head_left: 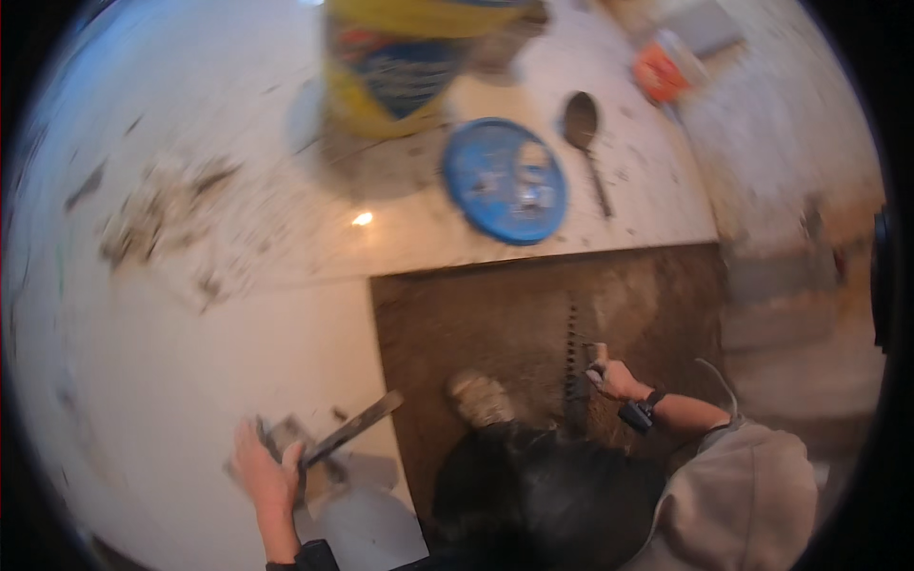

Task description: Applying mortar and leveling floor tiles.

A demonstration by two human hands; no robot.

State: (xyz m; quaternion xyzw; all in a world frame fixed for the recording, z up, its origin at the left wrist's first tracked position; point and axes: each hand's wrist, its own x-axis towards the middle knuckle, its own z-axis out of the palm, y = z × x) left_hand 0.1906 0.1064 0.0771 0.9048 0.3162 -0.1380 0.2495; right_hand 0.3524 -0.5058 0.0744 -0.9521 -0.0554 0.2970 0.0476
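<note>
Gripping low on the right, the person's right hand (619, 379) is closed around the pale handle (601, 353) of a notched tool (571, 352), whose row of dark teeth stands out over the brown ground (457, 319). Over to the left hand (262, 471) now: fingers and thumb lie either side of a dark tool (354, 428) with a straight bar angling up to the right, right at the edge of the white surface (305, 352). Blur there, so I cannot tell whether that hand is closed tight or only resting. A grey rounded sheet (367, 519) sits just beside it, below the bar. A shoe (481, 398) is planted on the brown ground, between the two hands, and a black strapped device (633, 416) rides the right wrist.

Up top, a yellow bucket (400, 81) with a blue label stands on the white surface. Near it, a round blue lid (486, 221) lies flat, smeared with pale stuff, and just right of that a dark spoon (581, 119) points its handle downward. Far left, pale crumbly debris (157, 214) is scattered about; upper right, an orange-and-white tub (659, 74) leans beside a grey block (700, 29).
</note>
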